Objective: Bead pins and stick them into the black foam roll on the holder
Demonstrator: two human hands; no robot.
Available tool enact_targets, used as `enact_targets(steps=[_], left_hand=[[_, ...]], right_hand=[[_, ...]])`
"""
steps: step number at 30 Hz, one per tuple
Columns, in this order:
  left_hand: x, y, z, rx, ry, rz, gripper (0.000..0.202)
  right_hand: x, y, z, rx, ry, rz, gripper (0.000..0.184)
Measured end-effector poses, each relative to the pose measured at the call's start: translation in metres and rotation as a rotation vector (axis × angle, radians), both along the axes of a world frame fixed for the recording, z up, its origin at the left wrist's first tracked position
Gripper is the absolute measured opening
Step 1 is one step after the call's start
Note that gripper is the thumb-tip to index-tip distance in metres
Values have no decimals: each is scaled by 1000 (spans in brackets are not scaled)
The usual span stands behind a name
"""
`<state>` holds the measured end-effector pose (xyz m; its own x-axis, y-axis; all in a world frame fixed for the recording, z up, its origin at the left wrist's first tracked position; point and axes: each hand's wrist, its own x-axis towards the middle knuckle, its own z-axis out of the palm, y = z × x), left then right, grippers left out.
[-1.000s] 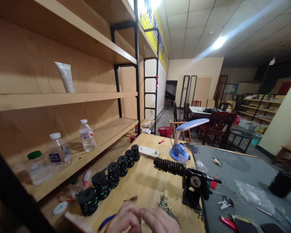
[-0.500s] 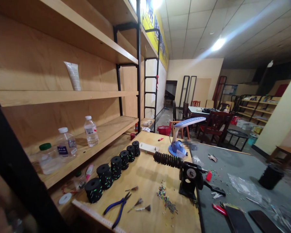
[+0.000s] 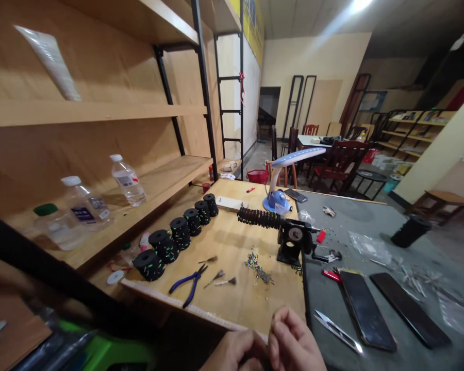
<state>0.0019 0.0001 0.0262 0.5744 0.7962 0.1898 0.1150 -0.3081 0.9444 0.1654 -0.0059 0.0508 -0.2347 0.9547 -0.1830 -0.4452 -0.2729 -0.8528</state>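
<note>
My left hand (image 3: 235, 351) and my right hand (image 3: 292, 337) meet at the table's front edge with fingers curled. Whatever they hold, if anything, is hidden between them. Beyond them lies a heap of small coloured beads and metal bits (image 3: 258, 268). Behind that stands a black hand-cranked machine (image 3: 294, 234) carrying a ridged black roll (image 3: 258, 218). Blue-handled pliers (image 3: 189, 284) lie open to the left, beside small tufted pieces (image 3: 214, 278). Several black foam spools (image 3: 162, 245) with green flecks stand in a row farther left.
A blue desk lamp (image 3: 278, 198) stands at the back. On the grey tabletop (image 3: 332, 309) lie two dark phones (image 3: 367, 309), metal snips (image 3: 338, 331), a red-handled tool (image 3: 331, 276) and plastic bags (image 3: 369, 247). Wooden shelves (image 3: 147, 201) with bottles (image 3: 127, 180) border the left side.
Both hands have come into view at the bottom, held together. My view has tilted downward, showing more of the near table, the snips and the phones.
</note>
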Motion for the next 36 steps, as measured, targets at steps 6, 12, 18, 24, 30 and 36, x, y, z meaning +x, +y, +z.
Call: enact_targets(steps=[6,12,18,24,30,36], left_hand=[[-7,-8,-33,6,112,137,41],[-16,-8,-13,3,118,279,14],[0,4,1,-276,-70,529,20],[4,4,-2,-136,-22,619,26],[-34,24,5,13,43,783,26],[-79,68,-12,222,449,911,20]], right_hand=[[-9,15,-14,-96,-2,-81,47],[-13,14,-24,-41,-187,-58,48],[-17,9,-31,226,-490,-24,44],[-15,7,-56,399,-704,104,37],[-13,12,-69,335,-693,103,44],[-11,15,-72,13,-430,-42,55]])
